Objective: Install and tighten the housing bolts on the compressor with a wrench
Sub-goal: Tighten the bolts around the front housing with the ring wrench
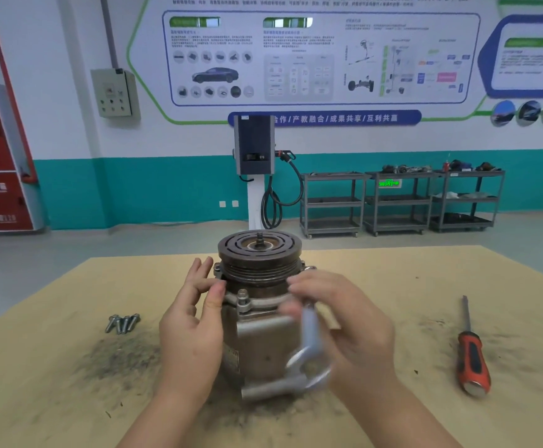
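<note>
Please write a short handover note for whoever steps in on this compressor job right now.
Left hand steadies the compressor, which stands upright mid-table, with fingers loosely on its side. Right hand grips the wrench, which is blurred and not on a bolt. One bolt sits in the front flange; whether it is tight cannot be told. Four loose bolts lie to the left, still to install and tighten. A screwdriver lies to the right.

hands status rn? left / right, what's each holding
Left hand: open, fingers resting against the side of the compressor, holding nothing.
Right hand: gripping the wrench, which is motion-blurred.
</note>
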`<action>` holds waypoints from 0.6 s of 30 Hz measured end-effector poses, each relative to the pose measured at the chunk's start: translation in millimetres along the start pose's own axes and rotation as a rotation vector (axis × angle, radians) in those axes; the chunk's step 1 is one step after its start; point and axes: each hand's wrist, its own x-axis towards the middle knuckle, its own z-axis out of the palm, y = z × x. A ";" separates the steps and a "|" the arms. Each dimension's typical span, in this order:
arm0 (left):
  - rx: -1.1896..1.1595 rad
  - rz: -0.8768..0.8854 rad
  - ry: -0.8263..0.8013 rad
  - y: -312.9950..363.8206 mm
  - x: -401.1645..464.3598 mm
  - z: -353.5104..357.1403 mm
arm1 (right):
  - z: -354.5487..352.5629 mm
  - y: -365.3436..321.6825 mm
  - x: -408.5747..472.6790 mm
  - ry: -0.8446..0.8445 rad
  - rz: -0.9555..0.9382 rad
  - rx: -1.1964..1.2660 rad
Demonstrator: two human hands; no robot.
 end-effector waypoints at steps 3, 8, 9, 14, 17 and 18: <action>0.058 -0.006 -0.010 -4.8 -0.9 -2.1 | -3.0 -3.6 9.3 0.208 0.235 0.172; 0.041 -0.019 0.009 -1.9 -1.4 -2.0 | -8.5 4.6 18.3 0.447 0.609 0.507; 0.034 -0.020 0.012 -1.1 -1.4 -2.0 | -10.1 7.3 19.2 0.459 0.656 0.546; -0.015 -0.033 0.016 0.0 -0.6 -1.9 | -21.0 19.2 25.9 0.465 0.913 0.819; -0.056 -0.054 -0.016 3.1 -1.8 -0.5 | -23.9 23.4 26.7 0.456 1.073 0.927; -0.072 -0.058 -0.026 3.8 -1.6 0.1 | -22.8 24.5 25.9 0.462 1.087 0.935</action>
